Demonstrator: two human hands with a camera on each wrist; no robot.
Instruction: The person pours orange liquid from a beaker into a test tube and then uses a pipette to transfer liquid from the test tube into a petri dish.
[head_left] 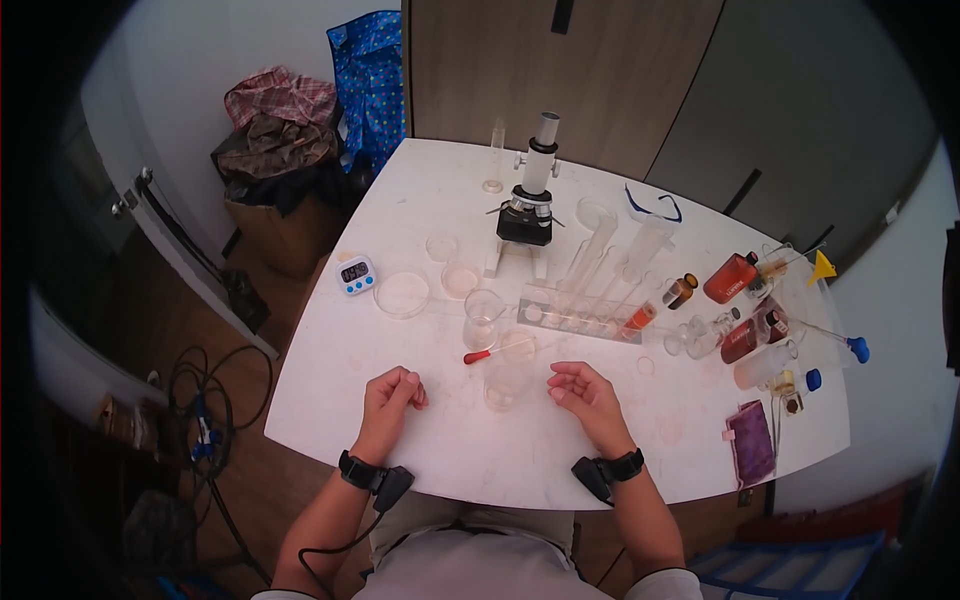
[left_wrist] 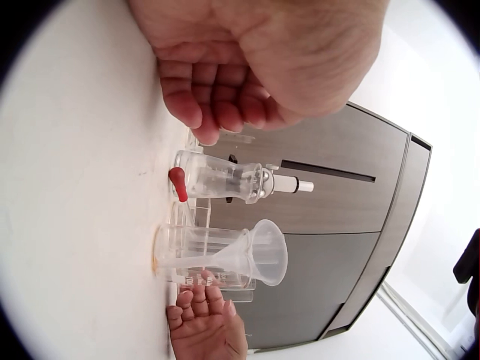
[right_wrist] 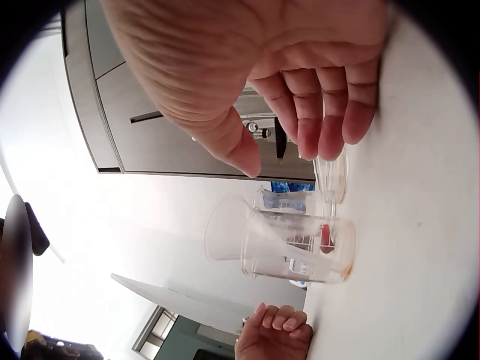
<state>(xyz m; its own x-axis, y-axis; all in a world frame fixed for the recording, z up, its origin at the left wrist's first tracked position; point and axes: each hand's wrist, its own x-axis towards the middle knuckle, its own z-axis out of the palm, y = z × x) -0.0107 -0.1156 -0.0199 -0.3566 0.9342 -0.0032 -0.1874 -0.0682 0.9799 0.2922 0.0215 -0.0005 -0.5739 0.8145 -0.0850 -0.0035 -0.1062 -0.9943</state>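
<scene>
My left hand (head_left: 392,405) rests over the near left of the table, fingers loosely curled, holding nothing. Across from it, my right hand (head_left: 588,402) is held relaxed with bent fingers and an empty palm. Between the two stands a clear beaker (right_wrist: 341,244) with a translucent plastic funnel (left_wrist: 268,253) leaning in it. Just behind, a glass flask (head_left: 482,325) stands upright. A dropper with a red bulb (head_left: 477,357) lies on the table beside the flask and beaker. Neither hand touches any of this glassware.
Behind stand a microscope (head_left: 537,190), a test tube rack (head_left: 580,318) and a measuring cylinder (head_left: 497,160). Petri dishes (head_left: 402,295) and a timer (head_left: 355,275) lie at left. Brown bottles (head_left: 730,278), a purple pouch (head_left: 752,442) and safety glasses (head_left: 655,205) are at right.
</scene>
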